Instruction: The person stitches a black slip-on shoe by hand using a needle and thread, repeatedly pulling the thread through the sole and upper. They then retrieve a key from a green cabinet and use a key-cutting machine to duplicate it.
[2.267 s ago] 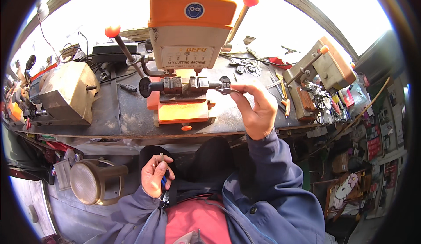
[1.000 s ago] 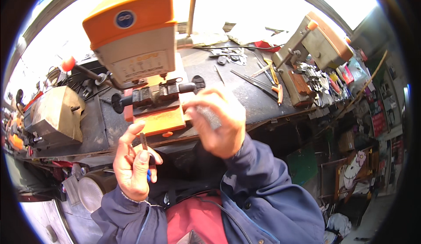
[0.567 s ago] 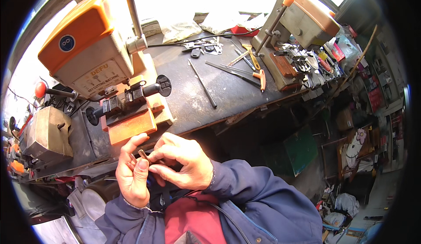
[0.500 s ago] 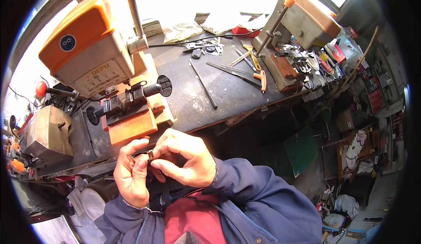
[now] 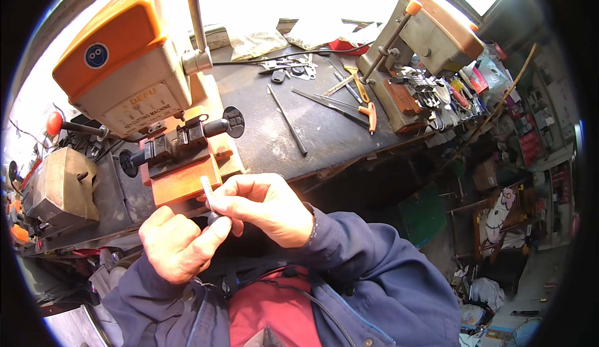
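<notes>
A key (image 5: 206, 187) with a bright metal blade and a dark head is pinched between my hands, its blade standing up toward the machine. My left hand (image 5: 181, 246) is closed, its thumb and finger on the dark head. From the right, my right hand (image 5: 265, 208) grips the same key with thumb and forefinger where blade meets head. My fingers hide part of the head. Just beyond the hands stands an orange and grey key cutting machine (image 5: 148, 76), its black clamp (image 5: 178, 145) above an orange base.
A second key machine (image 5: 424, 32) stands at the right of the dark bench (image 5: 256, 141). Between the machines lie a thin metal rod (image 5: 288, 121), files, an orange-handled tool (image 5: 372, 117) and several keys (image 5: 293, 67). A beige box-shaped unit (image 5: 59, 188) sits at the left.
My left hand has turned over and moved left, its fingers now curled. The key's bright blade now shows upright between my hands; before, only a dark piece showed.
</notes>
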The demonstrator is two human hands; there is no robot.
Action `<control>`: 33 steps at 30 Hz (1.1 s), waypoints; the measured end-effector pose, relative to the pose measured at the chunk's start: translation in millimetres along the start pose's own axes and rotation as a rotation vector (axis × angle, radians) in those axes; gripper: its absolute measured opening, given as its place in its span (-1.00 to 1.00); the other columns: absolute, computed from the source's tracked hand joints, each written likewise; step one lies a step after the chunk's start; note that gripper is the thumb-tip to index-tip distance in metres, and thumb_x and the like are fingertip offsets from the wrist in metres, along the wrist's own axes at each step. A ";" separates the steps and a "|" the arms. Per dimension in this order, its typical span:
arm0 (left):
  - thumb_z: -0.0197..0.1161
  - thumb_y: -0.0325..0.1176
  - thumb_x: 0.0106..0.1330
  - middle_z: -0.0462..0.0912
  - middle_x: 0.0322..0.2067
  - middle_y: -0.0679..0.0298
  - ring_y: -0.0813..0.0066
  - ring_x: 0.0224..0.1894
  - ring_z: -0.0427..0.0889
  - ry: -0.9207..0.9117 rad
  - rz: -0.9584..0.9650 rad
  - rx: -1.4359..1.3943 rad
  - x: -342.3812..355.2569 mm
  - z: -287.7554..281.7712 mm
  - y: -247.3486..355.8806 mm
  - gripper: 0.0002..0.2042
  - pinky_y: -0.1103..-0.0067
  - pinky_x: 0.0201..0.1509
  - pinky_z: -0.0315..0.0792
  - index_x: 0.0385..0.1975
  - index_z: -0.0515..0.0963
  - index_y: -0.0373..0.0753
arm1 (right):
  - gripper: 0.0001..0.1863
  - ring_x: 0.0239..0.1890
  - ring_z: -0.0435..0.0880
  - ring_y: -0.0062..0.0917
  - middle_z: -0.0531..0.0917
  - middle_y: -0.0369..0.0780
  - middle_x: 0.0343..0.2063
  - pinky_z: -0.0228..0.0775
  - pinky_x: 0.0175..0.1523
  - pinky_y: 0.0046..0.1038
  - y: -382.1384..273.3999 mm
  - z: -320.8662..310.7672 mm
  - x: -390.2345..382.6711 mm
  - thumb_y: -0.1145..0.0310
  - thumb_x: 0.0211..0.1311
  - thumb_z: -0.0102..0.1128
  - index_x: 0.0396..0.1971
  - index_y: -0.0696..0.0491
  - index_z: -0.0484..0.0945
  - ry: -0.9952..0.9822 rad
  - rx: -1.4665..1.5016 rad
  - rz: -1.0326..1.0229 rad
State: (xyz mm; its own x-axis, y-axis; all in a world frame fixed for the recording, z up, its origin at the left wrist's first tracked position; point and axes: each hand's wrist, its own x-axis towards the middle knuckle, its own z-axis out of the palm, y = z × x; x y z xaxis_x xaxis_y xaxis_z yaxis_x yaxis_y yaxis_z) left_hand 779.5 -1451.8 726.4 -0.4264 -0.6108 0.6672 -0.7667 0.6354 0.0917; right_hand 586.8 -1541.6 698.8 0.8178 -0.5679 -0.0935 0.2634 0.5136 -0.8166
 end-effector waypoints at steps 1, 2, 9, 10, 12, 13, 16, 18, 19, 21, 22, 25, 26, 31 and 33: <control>0.50 -0.51 -0.03 0.33 -0.65 0.49 0.58 -0.68 0.32 -0.016 0.016 -0.021 1.6 -0.2 -1.9 -0.50 0.53 -0.56 0.14 0.01 0.67 -0.05 | -0.79 -0.43 0.57 -0.75 0.70 -0.35 -0.34 0.42 -0.32 -0.65 -1.9 -1.7 0.1 0.28 0.47 0.31 -0.15 0.14 0.69 -0.009 -0.021 -0.014; 0.50 -0.51 -0.02 0.38 -0.62 0.48 0.58 -0.68 0.34 -0.009 0.023 -0.032 3.2 0.7 -3.1 -0.51 0.54 -0.55 0.15 0.00 0.67 -0.06 | -0.79 -0.47 0.54 -0.76 0.69 -0.37 -0.36 0.39 -0.35 -0.67 -3.8 -4.1 1.4 0.27 0.47 0.31 -0.17 0.13 0.69 -0.018 -0.043 -0.030; 0.39 -0.67 0.06 0.78 -0.20 0.13 0.41 -0.56 0.60 0.115 0.016 -0.034 10.2 -8.4 -19.5 -0.53 0.51 -0.51 0.29 0.02 0.57 -0.19 | -0.70 -0.52 0.63 -0.46 0.64 -0.20 -0.55 0.46 -0.37 -0.45 -53.3 -85.1 -3.3 0.26 0.19 0.53 -0.26 0.17 0.67 0.628 -1.474 -0.400; 0.37 -0.70 0.06 0.79 -0.21 0.11 0.39 -0.54 0.63 0.125 0.008 -0.025 11.0 -7.8 -22.3 -0.52 0.51 -0.51 0.31 0.02 0.56 -0.19 | -0.63 -0.51 0.65 -0.38 0.65 -0.18 -0.54 0.48 -0.36 -0.39 -54.8 -96.9 -1.6 0.16 0.17 0.55 -0.28 0.17 0.67 0.667 -1.588 -0.319; 0.35 -0.72 0.06 0.79 -0.22 0.09 0.35 -0.52 0.65 0.164 -0.010 -0.050 12.3 -2.0 -27.8 -0.52 0.50 -0.51 0.33 0.01 0.56 -0.19 | -0.60 -0.47 0.70 -0.31 0.67 -0.17 -0.54 0.51 -0.32 -0.30 -50.5 -113.6 0.5 0.09 0.14 0.53 -0.29 0.12 0.67 0.647 -1.640 -0.217; 0.36 -0.72 0.06 0.79 -0.22 0.09 0.34 -0.52 0.66 0.163 -0.017 -0.053 12.4 -0.1 -29.9 -0.53 0.50 -0.51 0.33 0.01 0.56 -0.19 | -0.62 -0.46 0.71 -0.31 0.67 -0.17 -0.55 0.52 -0.32 -0.30 -46.7 -119.5 3.4 0.10 0.14 0.53 -0.29 0.11 0.67 0.645 -1.673 -0.198; 0.37 -0.70 0.08 0.79 -0.21 0.07 0.31 -0.52 0.66 0.176 -0.038 -0.068 10.7 6.1 -34.2 -0.55 0.50 -0.51 0.34 -0.01 0.56 -0.19 | -0.75 -0.47 0.72 -0.30 0.68 -0.17 -0.58 0.54 -0.30 -0.31 -43.6 -134.5 7.3 0.23 0.12 0.47 -0.40 0.11 0.69 0.683 -1.682 -0.193; 0.39 -0.68 0.10 0.79 -0.21 0.07 0.30 -0.51 0.67 0.190 -0.054 -0.082 8.7 8.8 -35.8 -0.57 0.50 -0.51 0.34 -0.01 0.56 -0.19 | -0.77 -0.50 0.71 -0.30 0.68 -0.16 -0.59 0.54 -0.29 -0.32 -50.1 -143.5 7.1 0.26 0.11 0.45 -0.45 0.13 0.69 0.707 -1.690 -0.219; 0.40 -0.67 0.11 0.79 -0.21 0.07 0.30 -0.52 0.66 0.193 -0.055 -0.081 7.2 9.4 -36.3 -0.58 0.50 -0.51 0.34 -0.01 0.55 -0.19 | -0.76 -0.28 0.75 -0.09 0.74 -0.04 -0.44 0.59 -0.08 -0.15 -56.9 -148.3 4.8 0.20 0.10 0.37 -0.48 0.08 0.68 0.738 -1.621 -0.136; 0.42 -0.65 0.13 0.79 -0.22 0.08 0.30 -0.53 0.65 0.198 -0.075 -0.082 4.1 10.8 -36.9 -0.58 0.49 -0.51 0.35 -0.01 0.55 -0.18 | -0.78 -0.38 0.73 -0.26 0.73 -0.16 -0.46 0.54 -0.17 -0.29 -68.8 -155.3 4.0 0.22 0.09 0.44 -0.41 0.07 0.72 0.794 -1.779 -0.218; 0.42 -0.64 0.14 0.79 -0.23 0.09 0.30 -0.54 0.64 0.197 -0.076 -0.090 2.8 12.0 -37.7 -0.59 0.49 -0.52 0.35 0.00 0.55 -0.18 | -0.79 -0.48 0.71 -0.39 0.71 -0.23 -0.50 0.50 -0.26 -0.39 -72.5 -156.8 3.9 0.26 0.07 0.48 -0.40 0.08 0.73 0.839 -1.870 -0.258; 0.42 -0.61 0.18 0.78 -0.26 0.11 0.32 -0.56 0.60 0.200 -0.093 -0.124 -1.0 15.2 -39.1 -0.60 0.48 -0.52 0.35 0.01 0.54 -0.17 | -0.84 -0.46 0.70 -0.42 0.70 -0.26 -0.40 0.51 -0.23 -0.37 -72.5 -154.2 7.9 0.29 0.12 0.48 -0.34 0.02 0.75 0.784 -1.846 -0.429; 0.42 -0.60 0.20 0.78 -0.27 0.11 0.32 -0.57 0.59 0.198 -0.102 -0.142 -2.1 15.5 -39.2 -0.61 0.48 -0.52 0.36 0.01 0.54 -0.17 | -0.85 -0.45 0.70 -0.42 0.70 -0.25 -0.39 0.51 -0.23 -0.37 -69.8 -152.1 12.5 0.30 0.14 0.47 -0.33 0.01 0.76 0.758 -1.765 -0.427; 0.42 -0.57 0.24 0.75 -0.35 0.14 0.31 -0.59 0.57 0.220 -0.154 -0.225 -4.1 15.9 -39.2 -0.65 0.48 -0.51 0.37 0.00 0.54 -0.18 | -0.86 -0.21 0.73 -0.16 0.70 -0.12 -0.33 0.57 -0.06 -0.19 -68.0 -156.1 65.6 0.29 0.25 0.33 -0.30 0.01 0.77 0.548 -1.687 -0.386; 0.42 -0.58 0.24 0.73 -0.38 0.16 0.29 -0.58 0.58 0.255 -0.168 -0.250 -3.7 16.2 -38.6 -0.65 0.47 -0.50 0.39 0.00 0.55 -0.18 | -0.84 -0.17 0.74 -0.17 0.74 -0.10 -0.31 0.58 -0.01 -0.21 -75.0 -164.9 90.4 0.29 0.25 0.31 -0.29 -0.01 0.80 0.565 -1.754 -0.393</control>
State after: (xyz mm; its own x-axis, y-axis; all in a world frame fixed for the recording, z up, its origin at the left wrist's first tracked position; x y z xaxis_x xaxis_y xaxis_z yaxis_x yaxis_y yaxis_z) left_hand 803.0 -1481.7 708.4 -0.1480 -0.5991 0.7869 -0.6615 0.6514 0.3715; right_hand 556.6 -1737.6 657.7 0.5103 -0.7786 0.3652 -0.6820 -0.6251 -0.3797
